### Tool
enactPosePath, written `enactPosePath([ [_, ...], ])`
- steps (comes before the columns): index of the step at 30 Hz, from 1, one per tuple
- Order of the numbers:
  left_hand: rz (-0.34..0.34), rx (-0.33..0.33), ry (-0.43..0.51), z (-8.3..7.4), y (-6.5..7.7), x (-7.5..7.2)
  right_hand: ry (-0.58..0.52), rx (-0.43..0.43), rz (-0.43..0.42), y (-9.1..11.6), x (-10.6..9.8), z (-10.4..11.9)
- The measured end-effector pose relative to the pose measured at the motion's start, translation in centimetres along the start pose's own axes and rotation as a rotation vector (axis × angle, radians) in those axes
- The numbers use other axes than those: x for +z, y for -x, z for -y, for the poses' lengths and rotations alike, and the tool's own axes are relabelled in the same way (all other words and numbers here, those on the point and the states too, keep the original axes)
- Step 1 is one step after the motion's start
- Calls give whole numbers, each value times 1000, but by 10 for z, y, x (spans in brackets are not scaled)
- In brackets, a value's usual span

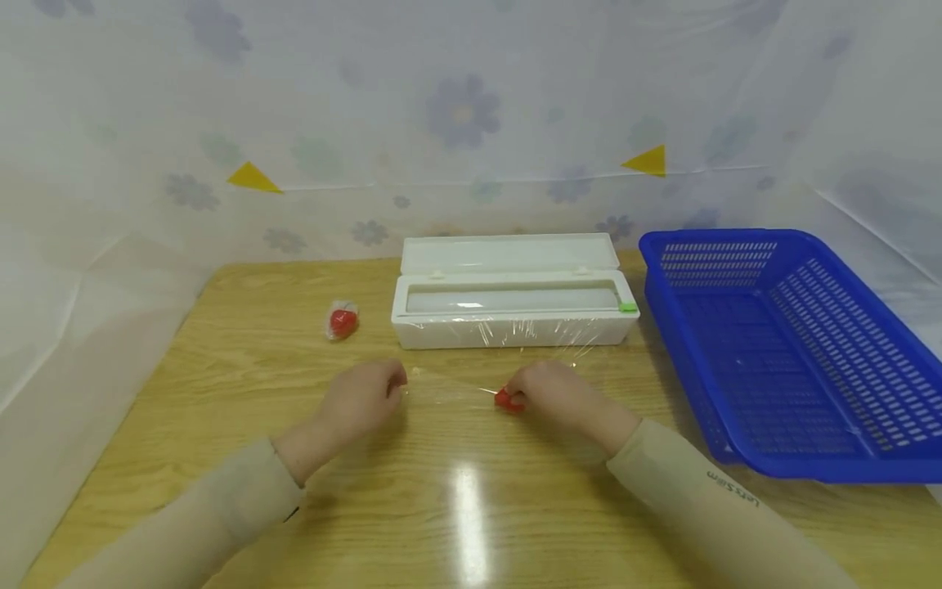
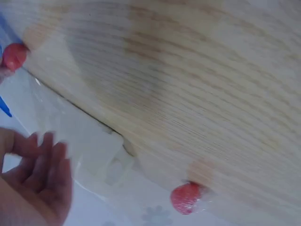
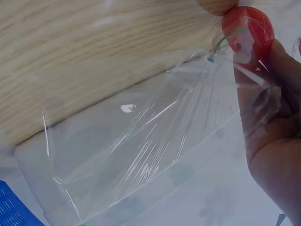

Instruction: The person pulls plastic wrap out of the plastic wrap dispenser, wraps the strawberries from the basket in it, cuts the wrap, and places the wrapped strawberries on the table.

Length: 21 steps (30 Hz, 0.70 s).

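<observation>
My right hand (image 1: 555,397) pinches a small red fruit (image 1: 509,400); the right wrist view shows the fruit (image 3: 249,33) with a thin green stem. Clear plastic wrap (image 1: 449,388) drapes over that fruit and stretches down from a white wrap dispenser (image 1: 515,331) with its lid raised. At the film's left side my left hand (image 1: 361,399) has its fingers curled, thumb against fingertips, at the edge of the wrap; in the left wrist view these fingers (image 2: 51,165) are blurred. Another red fruit (image 1: 343,321), wrapped in film, lies on the table left of the dispenser.
A blue plastic basket (image 1: 692,384) stands on the right side of the wooden table (image 1: 243,343). A green slider (image 1: 628,307) sits at the dispenser's right end. Behind the table hangs a flowered cloth (image 1: 464,188) with two yellow triangles.
</observation>
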<state>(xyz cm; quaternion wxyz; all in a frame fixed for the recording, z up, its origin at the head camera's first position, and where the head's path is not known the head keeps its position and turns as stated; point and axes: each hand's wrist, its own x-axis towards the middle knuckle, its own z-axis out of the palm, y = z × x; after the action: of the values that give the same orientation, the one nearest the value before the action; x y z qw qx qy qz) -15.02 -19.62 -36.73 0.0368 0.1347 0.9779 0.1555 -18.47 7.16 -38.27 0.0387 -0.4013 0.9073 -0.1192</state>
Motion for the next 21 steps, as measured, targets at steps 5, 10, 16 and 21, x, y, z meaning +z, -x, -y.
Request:
enactPosePath([
  [5, -298, 392, -108, -17, 9, 12, 5, 9, 7, 0, -1, 0],
  [10, -190, 652, -185, -39, 10, 27, -42, 13, 9, -1, -3, -1],
  [16, -32, 632, -224, -51, -3, 42, -97, 24, 45, -5, -5, -3],
  [21, -31, 622, -279, -54, -12, 51, -185, 101, 107, -12, -8, -6],
])
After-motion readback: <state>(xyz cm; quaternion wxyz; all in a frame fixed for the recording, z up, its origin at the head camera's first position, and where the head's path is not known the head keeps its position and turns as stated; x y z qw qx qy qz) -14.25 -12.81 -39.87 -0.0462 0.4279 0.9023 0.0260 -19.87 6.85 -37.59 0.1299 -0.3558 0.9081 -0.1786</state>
